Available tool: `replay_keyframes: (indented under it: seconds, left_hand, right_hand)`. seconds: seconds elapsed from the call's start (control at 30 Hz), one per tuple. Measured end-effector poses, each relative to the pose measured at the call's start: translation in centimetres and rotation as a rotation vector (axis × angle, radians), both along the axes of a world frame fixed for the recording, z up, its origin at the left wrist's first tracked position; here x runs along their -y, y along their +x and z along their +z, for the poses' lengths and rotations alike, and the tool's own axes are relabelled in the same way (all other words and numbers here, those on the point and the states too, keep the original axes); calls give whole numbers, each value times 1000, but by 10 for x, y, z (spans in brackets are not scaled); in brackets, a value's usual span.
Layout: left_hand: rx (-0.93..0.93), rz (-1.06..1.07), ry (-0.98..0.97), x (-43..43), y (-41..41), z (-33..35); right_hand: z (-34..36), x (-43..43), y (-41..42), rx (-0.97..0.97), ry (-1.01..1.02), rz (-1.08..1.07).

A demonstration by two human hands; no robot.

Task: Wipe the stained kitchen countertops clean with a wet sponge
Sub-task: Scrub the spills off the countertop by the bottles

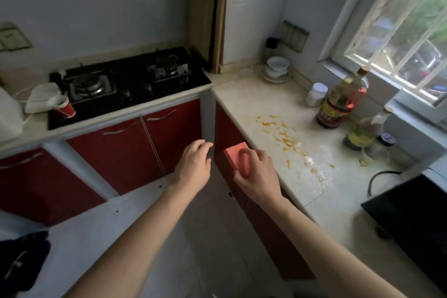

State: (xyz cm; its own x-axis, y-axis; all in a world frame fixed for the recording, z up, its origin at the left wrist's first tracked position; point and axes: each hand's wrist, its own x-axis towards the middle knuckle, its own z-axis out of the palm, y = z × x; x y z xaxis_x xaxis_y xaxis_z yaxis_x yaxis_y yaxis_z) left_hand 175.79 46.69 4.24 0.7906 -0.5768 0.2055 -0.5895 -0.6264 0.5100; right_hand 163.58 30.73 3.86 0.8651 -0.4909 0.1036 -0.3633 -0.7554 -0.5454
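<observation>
Grip first: R hand point(256, 172) is curled round a pink sponge point(235, 150), w/ one digit laid across its upper face, so it's held firm. Can't tell if the sponge is wet. It hangs just off the front edge of the worktop point(244, 99), in front of a red cabinet door point(225, 123), not on the stone yet. L hand point(193, 162) hovers beside it, fingers loosely bent, holding nothing.

What the next move turns on: the orange stain point(283, 135) lies to the right of the sponge and further in on the slab. Its long axis runs approx along the worktop's length, far end to near end, drifting slightly inward, w/ white smears at the near end. R hand is clearly the nearer one. I'd judge a short carry right & onto the slab lands the sponge about mid-streak. Bottles point(338, 104) stand behind the stain by the window, so strokes prob. want to run along the streak, not toward them.
</observation>
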Motion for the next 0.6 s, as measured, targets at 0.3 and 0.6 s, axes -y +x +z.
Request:
replay_keyframes:
  seconds: [0.3,0.6]
  left_hand:
    - [-10,-143,32,57,87,-10]
    - [23,-232,177,136,185,-2]
  right_hand:
    - [-3,41,76,-3,35,-153]
    - [-21,115,175,61,158,-263]
